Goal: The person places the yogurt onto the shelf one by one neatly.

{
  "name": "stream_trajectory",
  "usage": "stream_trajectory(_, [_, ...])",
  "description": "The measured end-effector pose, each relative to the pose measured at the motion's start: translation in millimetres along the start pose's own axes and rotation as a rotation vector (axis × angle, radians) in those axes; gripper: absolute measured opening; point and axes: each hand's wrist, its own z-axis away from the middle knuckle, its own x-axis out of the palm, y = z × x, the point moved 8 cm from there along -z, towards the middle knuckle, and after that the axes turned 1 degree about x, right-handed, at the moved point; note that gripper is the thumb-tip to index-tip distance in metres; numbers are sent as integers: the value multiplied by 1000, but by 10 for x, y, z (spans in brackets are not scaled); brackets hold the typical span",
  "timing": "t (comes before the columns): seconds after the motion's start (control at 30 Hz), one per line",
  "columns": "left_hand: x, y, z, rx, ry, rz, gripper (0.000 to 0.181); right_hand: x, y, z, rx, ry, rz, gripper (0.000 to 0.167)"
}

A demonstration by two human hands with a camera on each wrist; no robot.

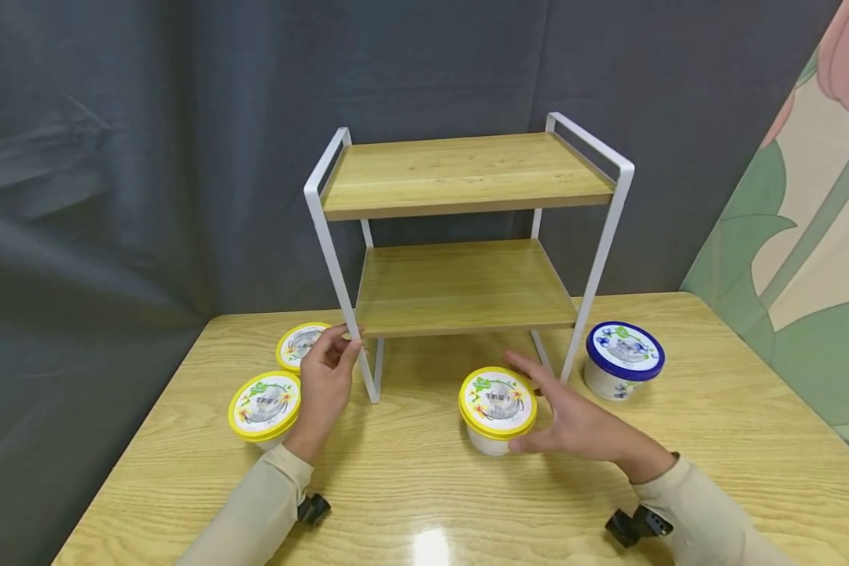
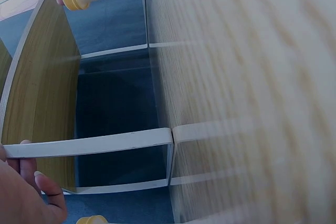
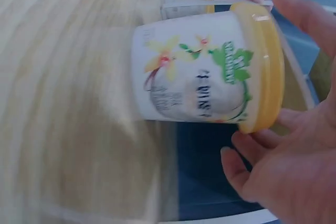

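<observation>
With its thumb and fingers, the left hand (image 1: 328,387) grips the left front leg of a two-tier shelf rack (image 1: 467,289) beside the lower board. The left wrist view shows the fingers of this hand (image 2: 31,190) around the white metal frame (image 2: 105,144). A yellow-lidded tub (image 1: 498,409) stands upright in front of the rack. Around its right side the right hand (image 1: 582,417) is spread, thumb near and fingers behind. In the right wrist view the hand (image 3: 294,150) lies beside the lid of the tub (image 3: 194,72); whether it bears on the tub is unclear.
Two more yellow-lidded tubs, one in front (image 1: 265,405) and one behind (image 1: 301,346), stand left of the rack. A blue-lidded tub (image 1: 624,358) stands to its right. The rack's upper board (image 1: 460,169) overhangs the lower one. A dark cloth (image 1: 431,71) hangs behind the table (image 1: 368,503).
</observation>
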Motion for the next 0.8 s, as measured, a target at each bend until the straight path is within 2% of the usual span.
stream_trajectory(0.13, [0,-4,2,0,1,-2,20,12,76,-8,-4,-29,-81,110])
stream_trajectory(0.3, [2,-5,0,3,-1,0,20,7,114,-15,-17,-31,-125,105])
stream_trajectory(0.57, [4,-20,-4,7,0,-3,20,12,114,-27,-32,8,-94,99])
stream_trajectory(0.8, [5,-17,0,7,-2,4,20,46,92,-29,-15,57,-61,104])
